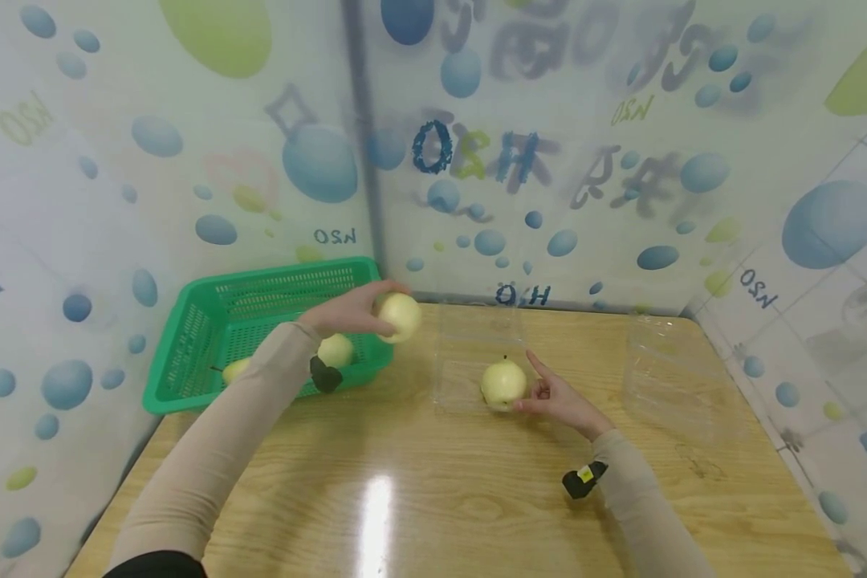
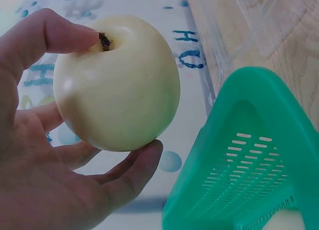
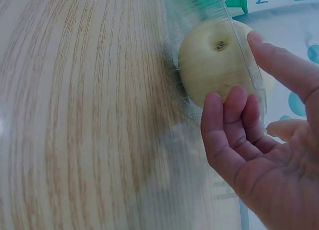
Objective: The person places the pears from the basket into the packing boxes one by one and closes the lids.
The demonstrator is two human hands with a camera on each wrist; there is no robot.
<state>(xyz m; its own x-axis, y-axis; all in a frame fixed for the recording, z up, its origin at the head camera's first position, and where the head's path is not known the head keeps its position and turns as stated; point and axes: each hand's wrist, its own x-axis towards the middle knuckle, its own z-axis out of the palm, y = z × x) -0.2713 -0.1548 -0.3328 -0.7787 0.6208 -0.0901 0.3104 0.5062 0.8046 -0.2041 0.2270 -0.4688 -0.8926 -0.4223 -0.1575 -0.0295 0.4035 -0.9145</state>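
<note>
My left hand (image 1: 357,309) holds a round pale-yellow pear (image 2: 119,85) in the air beside the green basket's right end. Its thumb presses near the dark stem hollow, and fingers support the opposite side. Another pale-yellow pear (image 1: 504,385) sits in a clear plastic container (image 1: 458,385) on the table, at its right side. Against that container's right wall is my right hand (image 1: 559,401), its fingers loosely bent and spread. In the right wrist view, the fingertips (image 3: 234,98) overlap the clear wall and the pear behind it.
The green basket (image 1: 188,345) stands at the table's back left, with pears inside, including one pear (image 1: 335,351) near its front right. Further right lies another clear plastic container (image 1: 668,385). A patterned wall covering (image 1: 585,201) rises behind the wooden table (image 1: 433,498).
</note>
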